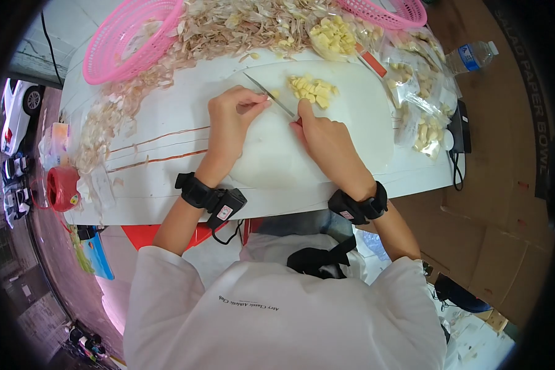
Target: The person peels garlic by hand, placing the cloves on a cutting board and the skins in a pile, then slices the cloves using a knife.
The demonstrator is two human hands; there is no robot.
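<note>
My right hand (317, 132) is wrapped round the handle of a knife (270, 95), whose blade points up and to the left over the white cutting board (357, 139). Close to the blade's left side, my left hand (234, 114) pinches something small, mostly hidden by the fingertips. Peeled garlic cloves (314, 90) lie in a pile on the board just beyond my right hand. One pale clove (275, 93) rests by the blade. Black straps with small boxes are round both wrists.
Garlic skins (240, 28) cover the table's far side, beside a pink basket (132, 46) and another pink basket (391, 15). Bags of cloves (419, 80), a water bottle (473, 57) and a black device (460, 129) stand right. A red container (63, 189) is at left.
</note>
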